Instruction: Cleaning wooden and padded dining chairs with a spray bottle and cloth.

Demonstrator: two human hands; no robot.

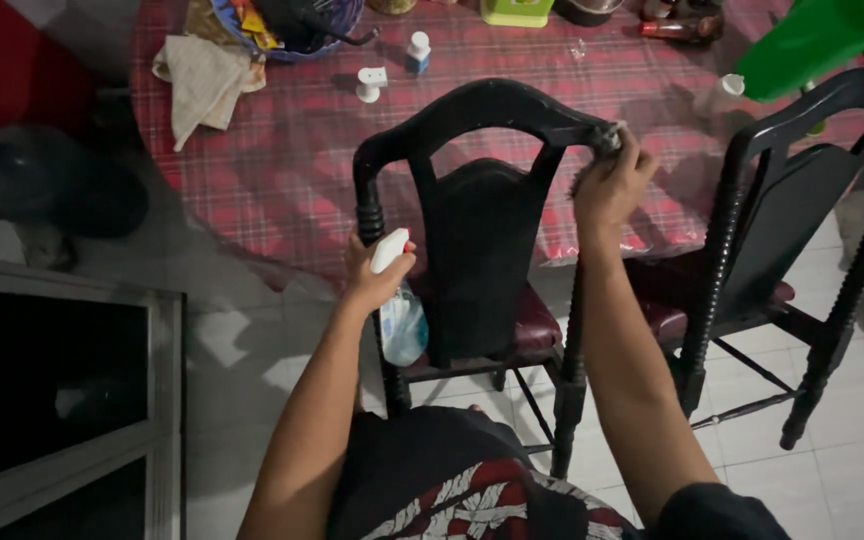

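**K:** Patterned red, white and black cloth point(472, 500) is sitting lowest in view, on the person's lap or waist, with both forearms reaching out over it. What's each hand doing?

**M:** Left hand point(372, 275) is gripping a clear plastic spray bottle with a white trigger head point(397, 310). Fingers are wrapped round the neck, bottle is hanging down beside the left post of the black carved wooden chair with a dark red seat cushion point(482, 230). Can't tell if a finger is pressing the trigger.

**K:** Right?

**M:** Right hand point(612, 185) is clenching a small grey rag point(610, 135) and pressing it on the chair's top rail, at the right end of the arch. Fingers are curled tight over the rag, most of it hidden under them.

**K:** Chair position?

**M:** Standing upright on pale tiled floor point(852, 470), back facing the person, pushed up against a round table with a red plaid cover point(292, 160). Second black wooden chair point(802, 230) is standing just to the right, same style, angled a bit.

**K:** Anything on the table?

**M:** Crumpled beige cloth point(202, 85) is lying at the left edge, touching a blue bowl stuffed with mixed items point(282, 25). Small white cap-like piece point(370, 82) and a small white bottle with a blue label point(418, 52) are sitting near each other mid-table. Green plastic object point(822, 40) is poking in top right, too cropped to identify. Far edge clutter is too dark to call.

**K:** Left side?

**M:** Grey metal-framed glass panel point(62, 390) is filling the lower left.
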